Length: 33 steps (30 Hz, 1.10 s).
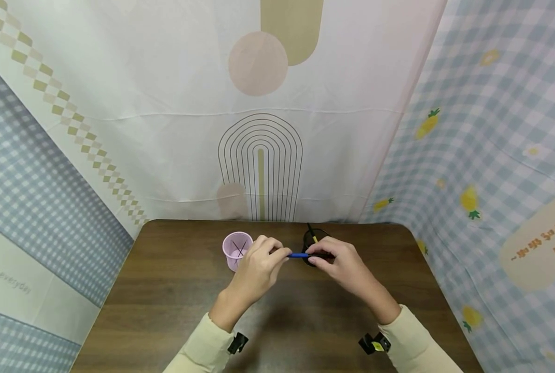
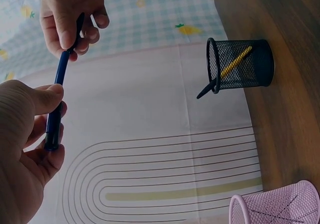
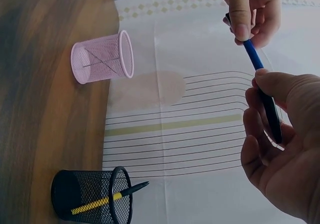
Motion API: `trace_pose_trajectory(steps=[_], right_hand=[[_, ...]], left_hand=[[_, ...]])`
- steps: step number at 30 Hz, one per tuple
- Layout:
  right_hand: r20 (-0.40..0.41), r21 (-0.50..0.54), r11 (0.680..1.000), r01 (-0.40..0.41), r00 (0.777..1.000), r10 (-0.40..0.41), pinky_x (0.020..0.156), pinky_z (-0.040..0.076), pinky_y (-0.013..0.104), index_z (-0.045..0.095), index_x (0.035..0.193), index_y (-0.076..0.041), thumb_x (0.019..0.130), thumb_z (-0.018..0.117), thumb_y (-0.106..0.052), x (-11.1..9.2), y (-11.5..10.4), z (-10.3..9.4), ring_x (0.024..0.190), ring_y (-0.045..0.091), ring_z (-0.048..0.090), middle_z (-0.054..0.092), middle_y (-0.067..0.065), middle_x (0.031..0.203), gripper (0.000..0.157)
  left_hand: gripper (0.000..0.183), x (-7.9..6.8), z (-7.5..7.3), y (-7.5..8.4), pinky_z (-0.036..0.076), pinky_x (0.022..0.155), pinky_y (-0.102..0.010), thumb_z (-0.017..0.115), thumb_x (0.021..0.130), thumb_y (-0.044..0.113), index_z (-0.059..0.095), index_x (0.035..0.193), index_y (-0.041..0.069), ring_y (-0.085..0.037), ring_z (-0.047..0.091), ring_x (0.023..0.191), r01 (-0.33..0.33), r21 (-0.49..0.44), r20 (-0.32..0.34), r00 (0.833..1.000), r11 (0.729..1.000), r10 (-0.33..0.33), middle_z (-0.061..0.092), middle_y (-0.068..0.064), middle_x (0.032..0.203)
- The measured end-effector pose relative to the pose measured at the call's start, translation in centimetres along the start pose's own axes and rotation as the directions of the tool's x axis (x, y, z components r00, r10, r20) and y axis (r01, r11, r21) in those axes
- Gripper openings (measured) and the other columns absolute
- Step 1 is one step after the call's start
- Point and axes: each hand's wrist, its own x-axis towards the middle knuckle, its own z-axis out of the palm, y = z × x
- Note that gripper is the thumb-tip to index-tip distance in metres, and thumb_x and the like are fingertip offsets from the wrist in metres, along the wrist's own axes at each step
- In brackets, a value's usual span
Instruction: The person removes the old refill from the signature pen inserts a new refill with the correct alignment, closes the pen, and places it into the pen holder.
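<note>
Above the table, both hands hold one pen (image 1: 298,255) with a blue barrel and a black end. My left hand (image 1: 259,263) pinches the blue barrel between thumb and fingers. On the black end (image 3: 270,115), my right hand (image 1: 347,263) has its thumb and fingers closed. Whether the black part is a cap, and whether it is apart from the barrel, I cannot tell. Behind the right hand stands a black mesh pen cup (image 2: 263,63) holding a yellow pen (image 3: 95,204) with a black end. A pink mesh cup (image 3: 100,58) stands left of it, beyond the left hand.
The brown wooden table (image 1: 179,311) ends at a pale patterned cloth (image 1: 184,155) hanging behind it. Checked cloths hang at the left and right sides. Thin dark crossing lines show in the pink cup.
</note>
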Motion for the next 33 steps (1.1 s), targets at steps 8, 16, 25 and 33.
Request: trace_pose_trajectory(steps=[8,16,25,33], right_hand=[[-0.044,-0.049,0.996,0.077,0.996,-0.079,0.067,0.056,0.025,0.074,0.098,-0.019,0.086,0.083,-0.01,0.16,-0.1,-0.02,0.081,0.003,0.061,0.069,-0.009,0.096,0.017],[-0.075,-0.115,0.981,0.155,0.984,-0.164,0.067,0.054,0.029,0.073,0.096,-0.016,0.084,0.084,-0.006,0.3,-0.02,0.07,0.083,0.009,0.062,0.07,-0.007,0.095,0.019],[-0.084,-0.145,0.973,0.177,0.978,-0.191,0.066,0.054,0.027,0.073,0.096,-0.015,0.083,0.084,-0.006,0.43,-0.07,0.01,0.084,0.009,0.062,0.07,-0.006,0.095,0.019],[-0.082,-0.141,0.975,0.173,0.979,-0.186,0.064,0.055,0.028,0.073,0.096,-0.015,0.083,0.084,-0.003,0.38,-0.07,-0.08,0.085,0.008,0.062,0.07,-0.005,0.096,0.021]], left_hand=[[0.012,0.01,-0.03,0.03,0.052,0.075,-0.031,0.078,0.087,0.008,0.076,0.099,0.009,-0.02,0.058,0.083,-0.001,-0.01,-0.007,1.0,1.0,0.001,0.066,-0.003,0.092],[0.013,0.12,-0.19,0.01,0.052,0.076,-0.031,0.078,0.088,0.006,0.075,0.1,0.008,-0.021,0.058,0.084,0.008,-0.026,-0.01,1.0,1.0,-0.008,0.066,-0.004,0.093],[0.013,-0.02,-0.26,-0.05,0.053,0.076,-0.03,0.078,0.088,0.006,0.075,0.101,0.008,-0.021,0.059,0.086,0.013,-0.032,-0.011,1.0,0.999,-0.014,0.066,-0.004,0.094],[0.011,-0.07,-0.46,-0.16,0.053,0.077,-0.031,0.077,0.09,0.007,0.075,0.1,0.008,-0.022,0.059,0.086,0.019,-0.026,-0.011,1.0,0.999,-0.02,0.067,-0.005,0.095]])
